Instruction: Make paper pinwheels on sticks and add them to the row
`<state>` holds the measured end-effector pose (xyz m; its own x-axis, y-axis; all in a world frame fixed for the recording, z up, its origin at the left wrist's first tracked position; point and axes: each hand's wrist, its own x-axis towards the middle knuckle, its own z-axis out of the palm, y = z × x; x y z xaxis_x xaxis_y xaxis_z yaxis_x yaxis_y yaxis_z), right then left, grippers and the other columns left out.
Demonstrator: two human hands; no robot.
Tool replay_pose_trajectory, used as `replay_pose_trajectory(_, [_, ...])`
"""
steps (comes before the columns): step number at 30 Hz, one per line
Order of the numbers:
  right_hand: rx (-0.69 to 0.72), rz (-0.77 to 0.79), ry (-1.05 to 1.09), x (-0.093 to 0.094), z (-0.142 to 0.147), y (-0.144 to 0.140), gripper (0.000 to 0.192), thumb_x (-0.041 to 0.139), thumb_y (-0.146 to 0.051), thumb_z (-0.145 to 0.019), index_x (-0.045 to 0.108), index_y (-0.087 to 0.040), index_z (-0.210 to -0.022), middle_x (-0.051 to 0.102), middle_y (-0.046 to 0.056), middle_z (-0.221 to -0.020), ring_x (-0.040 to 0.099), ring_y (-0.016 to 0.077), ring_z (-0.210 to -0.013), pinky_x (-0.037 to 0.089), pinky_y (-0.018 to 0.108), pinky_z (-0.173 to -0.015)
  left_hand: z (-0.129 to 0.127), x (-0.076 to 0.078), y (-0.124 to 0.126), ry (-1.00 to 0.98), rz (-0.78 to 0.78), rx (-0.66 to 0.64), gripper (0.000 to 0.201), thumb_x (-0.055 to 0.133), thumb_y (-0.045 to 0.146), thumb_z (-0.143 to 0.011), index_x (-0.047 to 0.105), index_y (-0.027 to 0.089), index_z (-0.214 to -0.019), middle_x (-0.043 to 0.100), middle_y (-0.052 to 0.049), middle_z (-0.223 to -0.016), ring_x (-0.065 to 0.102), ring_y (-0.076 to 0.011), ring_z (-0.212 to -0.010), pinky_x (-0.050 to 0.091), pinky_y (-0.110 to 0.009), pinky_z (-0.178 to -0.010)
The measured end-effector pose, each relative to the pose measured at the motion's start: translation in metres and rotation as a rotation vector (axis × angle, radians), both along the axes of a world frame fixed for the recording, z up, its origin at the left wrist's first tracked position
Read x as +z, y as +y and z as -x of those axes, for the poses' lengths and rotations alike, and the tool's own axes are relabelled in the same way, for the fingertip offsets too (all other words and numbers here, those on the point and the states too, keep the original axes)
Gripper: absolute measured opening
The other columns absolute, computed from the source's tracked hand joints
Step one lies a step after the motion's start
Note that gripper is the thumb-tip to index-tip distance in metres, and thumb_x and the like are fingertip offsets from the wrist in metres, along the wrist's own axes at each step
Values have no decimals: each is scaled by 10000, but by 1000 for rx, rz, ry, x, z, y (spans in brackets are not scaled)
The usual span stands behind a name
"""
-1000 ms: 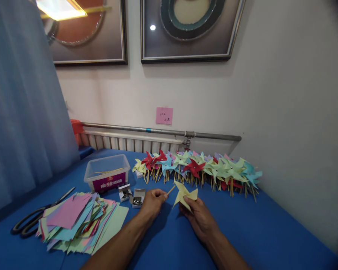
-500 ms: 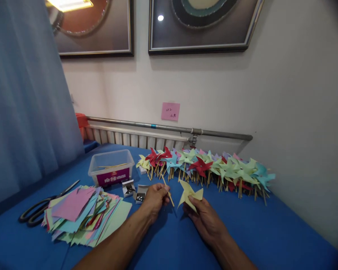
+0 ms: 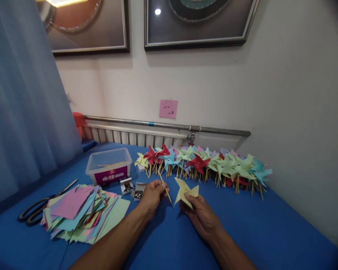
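Note:
Between thumb and fingers, my left hand point(image 3: 154, 197) pinches a thin wooden stick point(image 3: 165, 188), which slants down to the right. A pale yellow paper pinwheel point(image 3: 184, 192) is gripped at its lower right by my right hand point(image 3: 199, 214), the thumb lying on its front. Stick and pinwheel are apart by a small gap. Just left of my left hand stand two small open boxes, one with shiny metal pins point(image 3: 138, 194) inside and another box point(image 3: 126, 186) beside it.
Several finished pinwheels on sticks point(image 3: 198, 164) lie in a long row at the back. Left are a clear plastic tub point(image 3: 108, 174) with a few sticks, a pile of coloured paper point(image 3: 84, 213) and black-handled scissors point(image 3: 45, 206). Behind the blue table runs a metal pipe point(image 3: 138, 122).
The whole view has shifted slightly, so everything sits a little further left and up. Both hands keep the same holds on the stick and the pinwheel.

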<state>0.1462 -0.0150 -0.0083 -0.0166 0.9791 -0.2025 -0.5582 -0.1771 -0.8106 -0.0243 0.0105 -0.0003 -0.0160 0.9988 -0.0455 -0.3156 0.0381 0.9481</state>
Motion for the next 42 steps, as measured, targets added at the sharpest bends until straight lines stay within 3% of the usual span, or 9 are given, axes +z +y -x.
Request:
replay_pose_trajectory(2, [11,-2,-11,-1,1,-1,371,960,-276,-554,736,-178,-834,763,18,-809,667,151,-714,575,278,-687,1,1,0,69,-5,37,324,766,424,-680,585,159,-724,643,-9,-605,490,-81,-455,355,-215,-498])
replay_pose_trajectory(7, [36,-5,-36,-2,3,-2,377,946,-273,-582,742,-181,-885,778,27,-863,675,153,-731,567,265,-685,4,1,1,247,-63,103,285,703,302,-725,664,153,-965,562,54,-513,449,-102,-428,315,-212,-461])
replay_pose_trajectory(11, [26,-14,-29,0,1,-1,360,940,-264,-590,737,-190,-877,781,29,-886,690,174,-782,579,281,-713,3,-5,3,340,-121,61,190,602,262,-807,721,145,-896,638,2,-614,517,-117,-500,381,-226,-511])
replay_pose_trajectory(14, [26,-23,-18,1,-1,-1,360,944,-276,-590,737,-195,-874,778,21,-867,690,171,-767,586,283,-706,2,-7,1,424,-200,61,261,588,190,-816,742,157,-1024,716,-30,-766,624,-147,-657,457,-245,-631])
replay_pose_trajectory(19, [19,-20,5,1,-1,-1,380,955,-259,-575,733,-193,-876,776,12,-854,692,157,-744,593,266,-687,7,5,-12,809,-451,108,222,548,197,-891,762,213,-948,713,-32,-830,639,-180,-791,464,-299,-771])
replay_pose_trajectory(23, [-8,-19,20,2,-1,0,381,959,-257,-567,722,-191,-858,780,15,-871,697,156,-747,604,267,-695,12,19,-22,1087,-551,243,246,517,260,-946,753,231,-882,678,-58,-894,620,-216,-881,426,-336,-814])
replay_pose_trajectory(25, [-29,-18,36,3,-3,1,363,961,-251,-562,709,-196,-818,775,11,-857,695,157,-747,609,274,-697,12,22,-25,1114,-579,232,254,502,258,-952,735,219,-858,677,-67,-886,622,-221,-884,411,-323,-802])
replay_pose_trajectory(30, [-51,-5,78,4,-7,2,344,960,-207,-544,694,-207,-762,759,-3,-807,687,162,-722,598,279,-667,6,23,-29,1121,-505,52,271,486,288,-955,706,227,-809,650,-32,-696,576,-182,-649,306,-278,-643])
replay_pose_trajectory(42, [19,-67,16,2,3,-4,410,955,-297,-567,724,-198,-890,774,22,-877,696,188,-785,553,286,-689,-4,12,-33,1136,-389,-45,244,499,296,-932,733,233,-898,732,-68,-765,640,-224,-724,281,-292,-654])
